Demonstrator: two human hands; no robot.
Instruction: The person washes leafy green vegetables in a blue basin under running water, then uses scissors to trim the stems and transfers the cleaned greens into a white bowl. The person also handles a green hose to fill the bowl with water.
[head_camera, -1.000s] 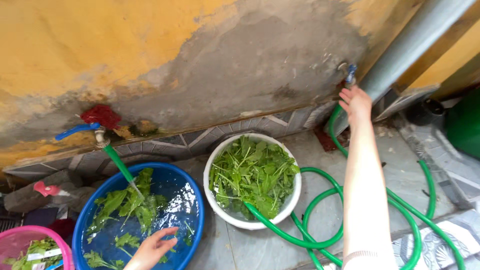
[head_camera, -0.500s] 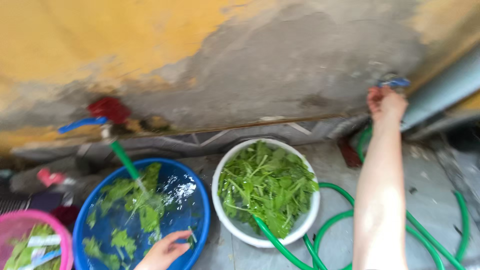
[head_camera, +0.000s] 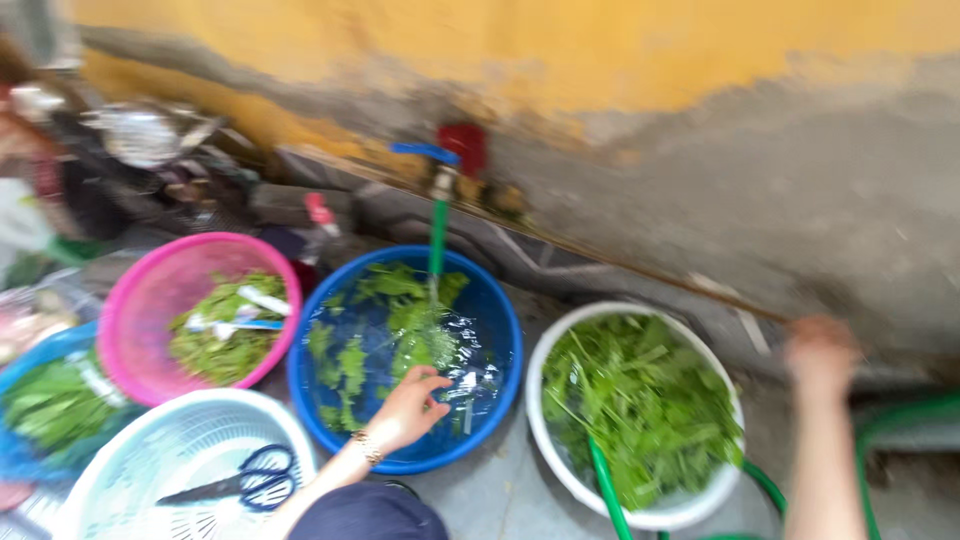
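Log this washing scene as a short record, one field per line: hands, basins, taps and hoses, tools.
left hand: left hand over the water in the blue basin, fingers spread, holding nothing
right hand: right hand blurred, raised near the grey wall; grip cannot be told
blue basin: water and floating green leaves
white basin: white basin heaped with greens
pink basin: pink basin, some greens inside
tap: blue-handled tap with short green spout above the blue basin
hose: green hose ending in the white basin
tools: scissors in a pale slotted basket
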